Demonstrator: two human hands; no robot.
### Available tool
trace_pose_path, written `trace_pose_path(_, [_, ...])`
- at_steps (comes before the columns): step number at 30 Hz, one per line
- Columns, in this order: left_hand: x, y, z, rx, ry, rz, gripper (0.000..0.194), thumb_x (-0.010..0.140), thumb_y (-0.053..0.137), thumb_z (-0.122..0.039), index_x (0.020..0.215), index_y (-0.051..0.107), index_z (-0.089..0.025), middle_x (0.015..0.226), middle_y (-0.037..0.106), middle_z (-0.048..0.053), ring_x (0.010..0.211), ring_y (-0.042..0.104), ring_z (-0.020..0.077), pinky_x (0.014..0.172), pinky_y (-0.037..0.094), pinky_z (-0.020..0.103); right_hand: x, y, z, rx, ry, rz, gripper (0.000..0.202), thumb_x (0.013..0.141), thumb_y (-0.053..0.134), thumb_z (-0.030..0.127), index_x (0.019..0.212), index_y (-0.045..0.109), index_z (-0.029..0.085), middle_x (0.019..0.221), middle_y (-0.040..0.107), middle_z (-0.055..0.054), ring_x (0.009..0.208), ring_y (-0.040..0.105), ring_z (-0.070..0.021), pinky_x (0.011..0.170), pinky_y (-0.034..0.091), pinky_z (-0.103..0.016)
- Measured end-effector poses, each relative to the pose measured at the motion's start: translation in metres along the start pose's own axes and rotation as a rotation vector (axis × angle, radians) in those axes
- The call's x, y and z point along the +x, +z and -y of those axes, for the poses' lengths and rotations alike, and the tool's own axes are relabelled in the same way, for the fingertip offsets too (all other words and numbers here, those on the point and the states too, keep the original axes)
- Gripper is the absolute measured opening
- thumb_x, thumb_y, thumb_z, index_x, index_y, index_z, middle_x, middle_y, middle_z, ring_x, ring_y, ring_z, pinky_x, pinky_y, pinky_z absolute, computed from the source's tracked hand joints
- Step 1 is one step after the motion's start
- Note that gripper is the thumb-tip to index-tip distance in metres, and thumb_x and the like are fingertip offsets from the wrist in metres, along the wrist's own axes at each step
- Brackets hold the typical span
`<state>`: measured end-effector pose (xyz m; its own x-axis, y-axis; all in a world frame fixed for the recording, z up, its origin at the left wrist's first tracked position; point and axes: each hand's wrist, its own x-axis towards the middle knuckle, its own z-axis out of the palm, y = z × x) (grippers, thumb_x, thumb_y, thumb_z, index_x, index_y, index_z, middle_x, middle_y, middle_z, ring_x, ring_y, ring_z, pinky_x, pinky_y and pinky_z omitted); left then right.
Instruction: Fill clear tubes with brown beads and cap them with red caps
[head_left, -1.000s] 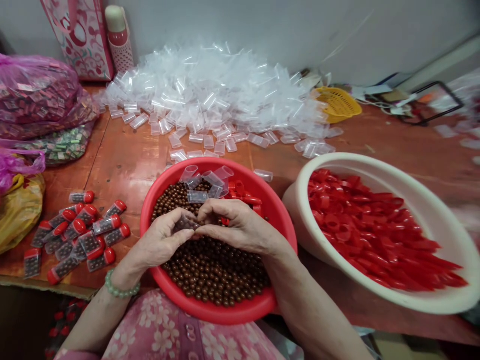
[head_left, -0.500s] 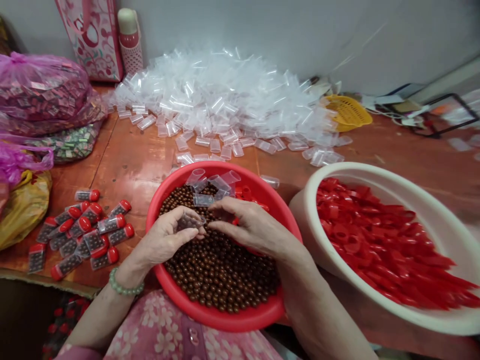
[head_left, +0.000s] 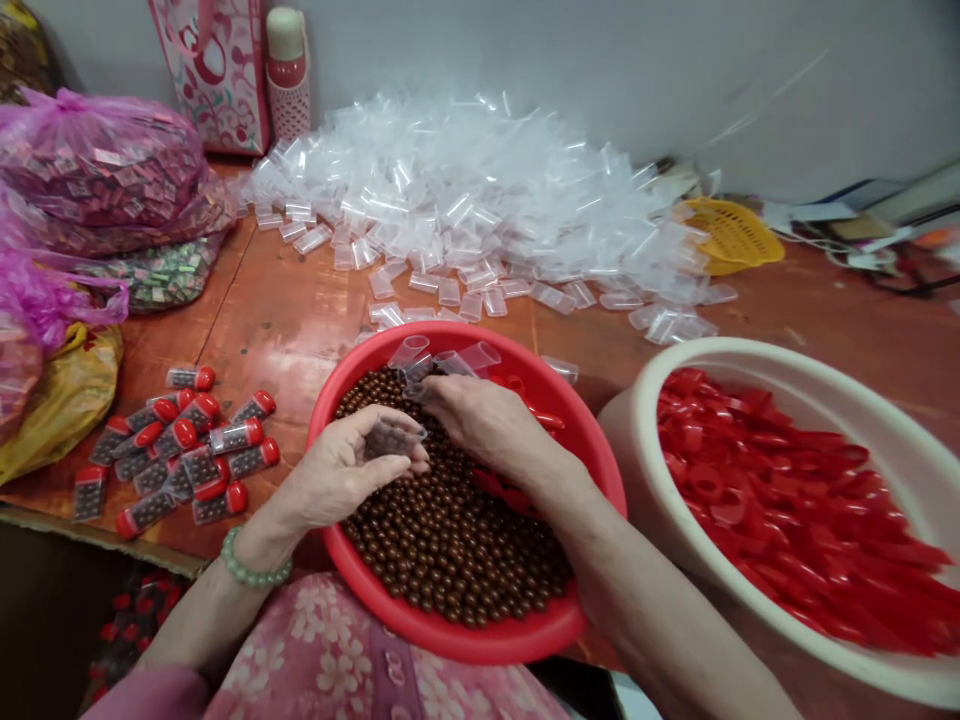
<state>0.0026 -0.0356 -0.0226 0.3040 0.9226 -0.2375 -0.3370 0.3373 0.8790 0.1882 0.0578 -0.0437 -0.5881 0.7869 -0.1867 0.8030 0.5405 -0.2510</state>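
My left hand point(head_left: 349, 460) is closed around a clear plastic tube point(head_left: 391, 438) with dark balls visible inside, held over the red basin point(head_left: 480, 645). Brown balls point(head_left: 450, 565) fill much of this basin. My right hand point(head_left: 487, 420) reaches into its far part, fingers pinched at another clear plastic tube point(head_left: 415, 374); its fingertips are partly hidden. More clear tubes point(head_left: 480, 355) lie beside that hand. Red plastic caps point(head_left: 517, 385) show in the basin's far right, partly behind my right hand.
Filled tubes with red caps point(head_left: 176, 450) lie on the table at left. Behind the basin is a big heap of clear tubes point(head_left: 480, 200). A white tub point(head_left: 645, 400) of red pieces stands right, a yellow basket point(head_left: 735, 235) behind it. Plastic bags point(head_left: 105, 170) are at far left.
My right hand has moved forward and left, onto the clear tubes in the basin. The left hand still holds its tube, now tilted more open to view. The camera view has shifted slightly.
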Motion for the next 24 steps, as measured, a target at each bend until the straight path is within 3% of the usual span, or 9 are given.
trace_pose_path(4, [0.000,0.000,0.001,-0.015,0.011,-0.025,0.028,0.075,0.070,-0.018,0.100,0.059,-0.016,0.090,0.067,0.003,0.084,0.064,0.0132,0.083,0.049,0.029,-0.015,-0.009,-0.002,0.775,-0.078,-0.178,0.031,0.089,0.058,0.031,0.117,0.053,0.019,0.091,0.068,-0.005,0.078,0.064,-0.0173,0.071,0.051,-0.030])
trace_pose_path(6, [0.002,0.000,0.003,0.004,0.031,-0.087,0.026,0.075,0.070,-0.019,0.098,0.061,-0.016,0.085,0.067,0.002,0.080,0.063,0.0120,0.081,0.049,0.027,-0.021,-0.014,-0.001,1.028,-0.135,-0.132,0.033,0.089,0.058,0.034,0.118,0.052,0.019,0.090,0.067,-0.004,0.080,0.065,-0.0161,0.072,0.053,-0.029])
trace_pose_path(8, [0.003,0.000,0.005,0.028,0.070,-0.185,0.024,0.073,0.072,-0.021,0.095,0.063,-0.016,0.082,0.068,0.001,0.077,0.063,0.0112,0.079,0.048,0.025,-0.025,-0.017,0.002,1.088,-0.142,-0.076,0.035,0.090,0.057,0.033,0.121,0.053,0.018,0.089,0.067,-0.004,0.079,0.065,-0.0154,0.074,0.054,-0.030])
trace_pose_path(14, [0.002,-0.003,0.013,0.108,0.125,-0.339,0.025,0.075,0.076,-0.027,0.096,0.066,-0.018,0.087,0.070,0.000,0.080,0.065,0.0114,0.080,0.049,0.022,-0.030,-0.008,0.010,0.622,-0.113,-0.059,0.029,0.089,0.054,0.015,0.117,0.060,0.015,0.114,0.068,-0.011,0.105,0.064,-0.0212,0.096,0.048,-0.039])
trace_pose_path(18, [0.007,-0.006,0.016,0.114,0.120,-0.343,0.026,0.074,0.077,-0.026,0.096,0.065,-0.019,0.087,0.071,-0.001,0.080,0.066,0.0112,0.081,0.051,0.022,-0.033,-0.001,-0.003,0.396,0.033,-0.296,0.042,0.089,0.050,0.011,0.131,0.051,0.013,0.132,0.057,-0.017,0.123,0.054,-0.0236,0.106,0.042,-0.042])
trace_pose_path(20, [0.008,-0.005,0.016,0.148,0.122,-0.333,0.026,0.073,0.077,-0.026,0.095,0.066,-0.018,0.087,0.071,0.000,0.081,0.067,0.0120,0.081,0.051,0.022,-0.041,-0.004,-0.013,0.276,0.122,-0.384,0.038,0.091,0.047,0.012,0.128,0.053,0.012,0.130,0.057,-0.017,0.122,0.053,-0.0247,0.107,0.041,-0.043])
trace_pose_path(24, [0.008,-0.001,0.014,0.180,0.107,-0.347,0.027,0.074,0.076,-0.028,0.096,0.066,-0.018,0.088,0.071,0.001,0.081,0.067,0.0132,0.082,0.051,0.024,-0.064,-0.016,-0.029,0.036,0.278,-0.323,0.019,0.092,0.048,0.017,0.102,0.063,0.015,0.105,0.065,-0.014,0.102,0.059,-0.0276,0.093,0.048,-0.042])
